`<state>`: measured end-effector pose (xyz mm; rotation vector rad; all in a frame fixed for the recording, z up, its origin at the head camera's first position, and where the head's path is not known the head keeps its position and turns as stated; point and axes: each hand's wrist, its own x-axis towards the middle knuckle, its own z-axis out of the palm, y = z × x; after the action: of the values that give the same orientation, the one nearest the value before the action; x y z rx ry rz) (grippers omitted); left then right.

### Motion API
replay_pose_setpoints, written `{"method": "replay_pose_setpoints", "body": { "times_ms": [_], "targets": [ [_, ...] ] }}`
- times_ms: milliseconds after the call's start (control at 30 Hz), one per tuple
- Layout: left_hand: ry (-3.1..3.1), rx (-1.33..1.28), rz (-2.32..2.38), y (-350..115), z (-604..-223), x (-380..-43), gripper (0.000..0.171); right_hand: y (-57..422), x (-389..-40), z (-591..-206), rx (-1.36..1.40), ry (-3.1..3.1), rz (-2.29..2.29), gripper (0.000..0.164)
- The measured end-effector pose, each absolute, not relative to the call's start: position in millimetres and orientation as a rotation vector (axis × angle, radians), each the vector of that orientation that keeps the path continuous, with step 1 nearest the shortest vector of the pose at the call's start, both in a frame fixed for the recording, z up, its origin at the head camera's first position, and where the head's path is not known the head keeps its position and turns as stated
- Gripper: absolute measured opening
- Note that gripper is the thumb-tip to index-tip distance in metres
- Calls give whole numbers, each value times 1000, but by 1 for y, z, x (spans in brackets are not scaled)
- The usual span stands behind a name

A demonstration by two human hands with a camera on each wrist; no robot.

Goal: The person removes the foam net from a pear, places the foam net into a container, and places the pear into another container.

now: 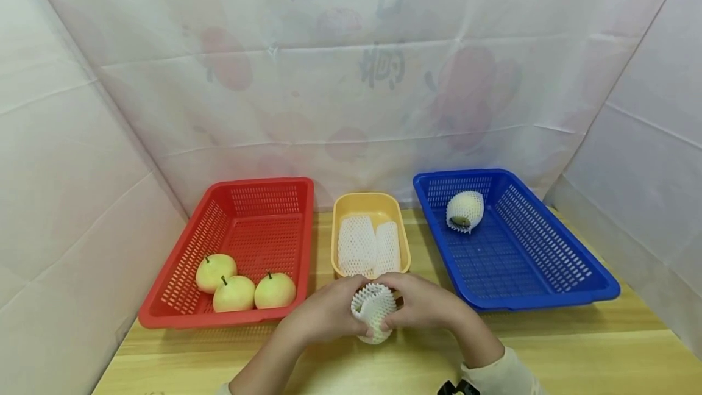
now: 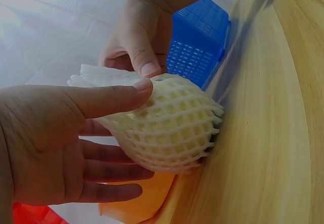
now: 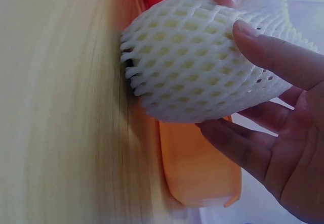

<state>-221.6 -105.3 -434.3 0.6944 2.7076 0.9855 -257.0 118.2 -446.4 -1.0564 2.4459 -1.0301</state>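
A pale yellow pear in a white foam net sleeve [image 1: 374, 316] stands at the front of the table, the sleeve's open end upward. My left hand [image 1: 334, 309] grips it from the left, thumb pressed on the netting and fingers around the far side. From the right, my right hand [image 1: 422, 302] holds the same sleeve between thumb and fingers. In the left wrist view, the pear's yellow skin shows through the mesh of the net sleeve [image 2: 169, 123]. The net sleeve [image 3: 182, 62] bulges around the fruit in the right wrist view, its lower edge right at the tabletop.
A red basket [image 1: 307, 242] on the left holds three bare pears [image 1: 234, 294]. Behind my hands, a small yellow tray [image 1: 404, 242] contains white foam net sleeves [image 1: 358, 242]. The blue basket [image 1: 526, 303] on the right has one netted pear [image 1: 466, 209]. Cloth walls enclose the table.
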Motion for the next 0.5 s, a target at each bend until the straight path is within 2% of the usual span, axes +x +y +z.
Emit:
{"method": "replay_pose_setpoints", "body": {
  "times_ms": [500],
  "targets": [
    [2734,712,994,-105,-431,-223,44,121,-260,-446,-1122,2465,-1063,40]
  ]
}}
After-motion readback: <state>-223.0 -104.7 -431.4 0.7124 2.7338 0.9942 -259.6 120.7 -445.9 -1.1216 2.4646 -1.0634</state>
